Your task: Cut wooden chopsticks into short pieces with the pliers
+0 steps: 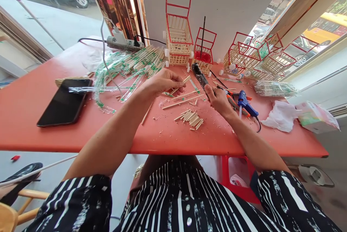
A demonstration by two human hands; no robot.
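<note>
My left hand (168, 81) pinches a short wooden stick (186, 79) above the middle of the table. Its fingers are closed round the stick, and one end pokes out to the right. In my right hand (220, 101) is a pair of black-headed pliers (200, 75), tilted up and to the left, apart from the stick. Under the hands lie a few longer wooden sticks (181, 104). Nearer the table's front edge is a pile of short cut pieces (193, 117), with crumbs of wood scattered about.
Paper-wrapped chopsticks (135, 62) and a black phone (65, 102) lie left, near a power strip (124, 44). Small stick-built carts (179, 33) stand at the back. A blue glue gun (247, 104), wrapped bundle (275, 88), crumpled tissue (282, 115) and tissue pack (316, 116) are right.
</note>
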